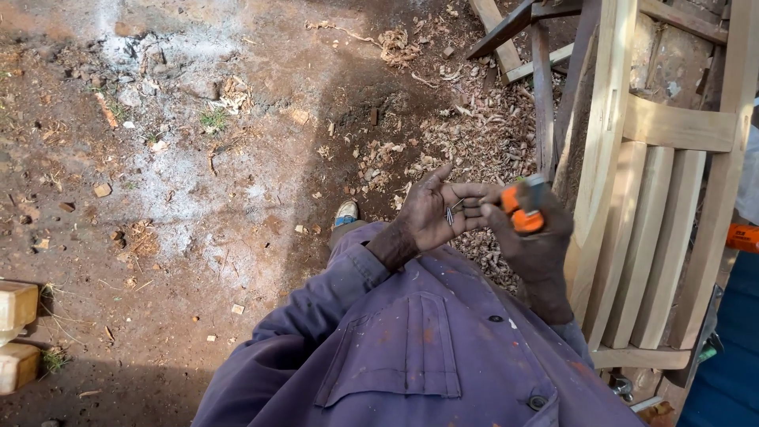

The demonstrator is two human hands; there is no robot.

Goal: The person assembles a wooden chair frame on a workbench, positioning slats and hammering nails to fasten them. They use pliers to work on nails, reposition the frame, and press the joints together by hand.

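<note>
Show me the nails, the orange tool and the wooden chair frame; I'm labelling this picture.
nails (451, 212): head view, on their thin shafts lying in the left palm.
orange tool (522, 210): head view, on its orange body.
wooden chair frame (680, 126): head view, on its pale cross rail.

Harsh sunlight, deep shadows, slight blur

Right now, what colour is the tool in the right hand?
Orange with a dark part, seen in the head view: tool, right hand.
</note>
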